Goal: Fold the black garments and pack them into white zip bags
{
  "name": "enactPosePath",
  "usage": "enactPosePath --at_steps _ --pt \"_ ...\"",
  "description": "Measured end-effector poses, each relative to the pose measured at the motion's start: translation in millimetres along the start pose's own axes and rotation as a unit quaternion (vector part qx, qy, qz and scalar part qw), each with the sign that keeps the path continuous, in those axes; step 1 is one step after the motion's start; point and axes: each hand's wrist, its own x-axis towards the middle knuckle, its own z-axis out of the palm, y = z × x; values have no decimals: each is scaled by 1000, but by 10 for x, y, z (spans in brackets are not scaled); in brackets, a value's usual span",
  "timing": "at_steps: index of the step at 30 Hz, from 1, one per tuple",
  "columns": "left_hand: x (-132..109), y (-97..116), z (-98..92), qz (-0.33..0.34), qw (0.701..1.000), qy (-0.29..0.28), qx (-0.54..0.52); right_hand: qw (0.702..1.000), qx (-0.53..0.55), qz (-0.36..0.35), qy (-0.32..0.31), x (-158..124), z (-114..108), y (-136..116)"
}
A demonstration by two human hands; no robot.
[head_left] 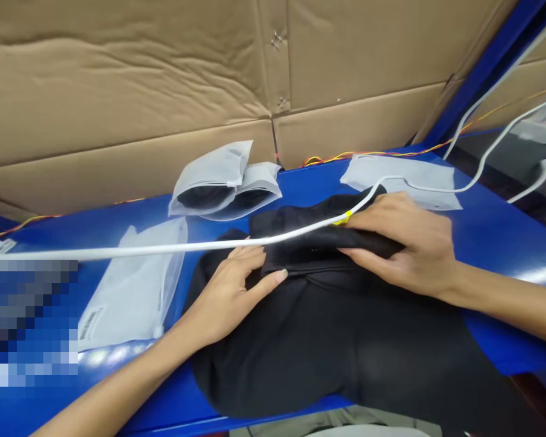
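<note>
A black cloth garment (327,340) lies spread over the blue table, its far edge gathered into a fold. My right hand (414,249) grips that fold, thumb on the near side and fingers on the far side. On the garment's left part rests my left hand (232,291), thumb stretched out and apart from the fingers. Its fingertips are partly covered by a white cable (200,247) that passes across the view in front of the cloth. A yellow band (342,218) wraps the cable close to my right fingers.
Two frosted zip bags (209,179) with dark contents lie at the back of the blue table (495,243). Another frosted bag (127,285) is at left, one more (404,179) at back right. Cardboard (127,91) lines the rear; red and yellow wires (318,160) run along it.
</note>
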Motion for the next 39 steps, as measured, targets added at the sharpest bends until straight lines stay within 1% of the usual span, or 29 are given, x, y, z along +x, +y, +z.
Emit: enactPosePath --at_steps 4,7,9,10,11,12,14,15,16,17,18,19,20,22,24,26,27,28,30,32,34,36,38,39 --pt "38 -29 -6 -43 998 -2 -54 995 43 77 -43 18 25 57" --pt "30 4 -14 -69 991 4 -113 985 44 163 -19 52 15 120" --pt "20 22 -11 -102 977 9 -186 969 58 239 1 83 -6 156" --pt "17 22 -8 -120 968 16 -219 956 85 282 5 97 -14 168" --pt "16 16 -5 -138 960 29 -241 933 137 334 9 109 -16 176" --pt "16 5 -2 -151 954 46 -255 899 205 386 13 118 -12 180" --pt "21 -25 -3 -153 948 79 -268 808 349 474 20 124 15 175" --pt "23 -38 -7 -142 946 87 -277 764 402 504 21 122 35 170" --pt "24 -47 -12 -128 944 89 -289 733 436 522 20 118 54 166" --pt "22 -51 -19 -113 943 84 -302 714 456 532 16 113 71 164" --pt "19 -52 -24 -97 943 79 -310 702 470 535 7 107 83 165" --pt "14 -51 -29 -83 944 75 -312 691 487 535 -4 100 91 168" --pt "9 -51 -31 -70 946 72 -308 686 499 529 -20 94 94 174" --pt "2 -64 -28 -46 954 70 -289 695 505 509 -62 80 89 187" --pt "3 -96 -18 -18 966 69 -247 714 487 495 -93 66 81 193" --pt "10 -131 -6 3 980 63 -190 731 467 489 -91 51 81 191" --pt "15 -143 -1 8 985 61 -163 746 453 481 -81 43 85 190" --pt "19 -146 3 7 988 60 -144 771 430 465 -68 34 91 192" --pt "22 -129 8 -2 988 72 -134 833 362 416 -52 12 109 211" --pt "17 -89 9 -3 985 104 -135 885 277 370 -61 -16 132 258" --pt "6 -49 8 4 983 136 -119 918 188 339 -82 -48 153 320" --pt "-8 -25 7 11 984 156 -82 942 97 308 -95 -73 165 365" --pt "-20 -16 4 22 988 149 -23 965 22 246 -83 -81 158 359" --pt "-25 -15 2 35 990 135 10 976 -6 204 -74 -79 147 330"
